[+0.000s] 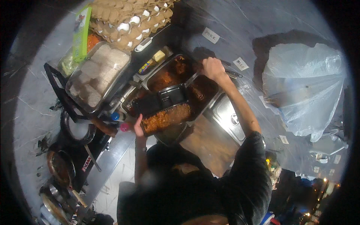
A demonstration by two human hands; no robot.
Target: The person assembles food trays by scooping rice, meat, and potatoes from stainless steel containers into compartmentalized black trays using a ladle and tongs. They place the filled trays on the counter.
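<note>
My left hand (138, 126) grips the left end of a black takeaway container (173, 95), its thumb up along the side. One long compartment holds orange-brown chopped food (167, 118); smaller compartments at the back hold nothing I can see. Farther right, my right hand (214, 69) is closed around a metal serving utensil (192, 79). Its lower end is hidden, so I cannot tell its exact kind. Beneath lie steel food pans with dark, saucy food (165, 78), and the container hangs over their near side.
Egg trays (131, 22) are stacked at the back left beside a steel pan of whitish blocks (99, 69). Frying pans (60, 168) lie far left. Right of the food pans are a steel lid (228, 118) and a translucent plastic bag (300, 88).
</note>
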